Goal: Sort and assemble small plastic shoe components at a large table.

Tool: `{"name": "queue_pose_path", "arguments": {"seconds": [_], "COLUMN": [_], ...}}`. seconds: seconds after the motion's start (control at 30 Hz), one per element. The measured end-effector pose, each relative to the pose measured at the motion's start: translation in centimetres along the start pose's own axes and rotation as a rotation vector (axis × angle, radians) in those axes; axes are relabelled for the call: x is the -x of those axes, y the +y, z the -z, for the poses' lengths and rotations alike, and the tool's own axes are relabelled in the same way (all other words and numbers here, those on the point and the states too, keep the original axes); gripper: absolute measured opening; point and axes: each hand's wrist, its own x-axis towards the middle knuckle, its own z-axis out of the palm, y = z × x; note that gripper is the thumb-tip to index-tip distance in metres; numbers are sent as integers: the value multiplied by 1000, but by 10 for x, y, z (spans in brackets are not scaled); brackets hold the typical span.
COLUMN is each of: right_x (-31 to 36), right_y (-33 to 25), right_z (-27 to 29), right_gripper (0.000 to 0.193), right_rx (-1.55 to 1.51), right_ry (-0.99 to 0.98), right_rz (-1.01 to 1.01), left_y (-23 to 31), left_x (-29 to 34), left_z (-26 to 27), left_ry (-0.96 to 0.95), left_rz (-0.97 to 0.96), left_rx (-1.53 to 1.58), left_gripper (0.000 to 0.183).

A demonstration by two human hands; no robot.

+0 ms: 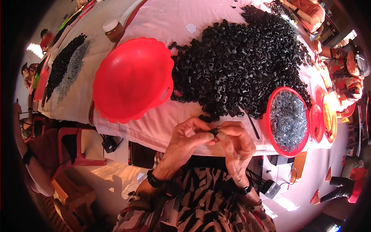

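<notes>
A long table under a pale pink cloth point(166, 21) bears one broad heap of small black plastic ring-shaped parts point(239, 65), too many to count. Left of it sits one scalloped red plastic bowl point(133, 79); right, one round red plastic tray point(269, 116) of clear, shiny little pieces point(289, 120), with two smaller round containers beyond. Two bare hands meet at the near table edge. The left hand point(183, 139) and right hand point(237, 145), thumbs and fingers bent inward, together pinch one small black part point(213, 132) between their tips, which partly hide it.
</notes>
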Motion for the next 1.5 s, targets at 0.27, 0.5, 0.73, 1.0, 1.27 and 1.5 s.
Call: {"name": "queue_pose_path", "arguments": {"seconds": [0.27, 0.5, 0.73, 1.0, 1.27, 1.5], "right_x": [3, -10, -23, -16, -14, -34], "right_y": [-4, -4, -5, -7, -8, 10], "right_z": [18, 20, 7, 39, 30, 1], "right_gripper": [14, 19, 18, 16, 16, 26], "right_rx": [238, 527, 618, 715, 718, 883], "right_ry": [-208, -107, -45, 110, 19, -82], "right_rz": [149, 118, 178, 124, 91, 501], "left_y": [5, 18, 21, 21, 12, 15], "left_x": [20, 23, 24, 24, 16, 18], "left_z": [9, 15, 13, 11, 4, -6], "left_ry": [0, 144, 136, 116, 53, 237], "left_rz": [-101, -188, -231, -158, -124, -120], "left_rx": [-227, -243, -126, -169, -173, -238], "left_gripper": [15, 26, 23, 19, 20, 16]}}
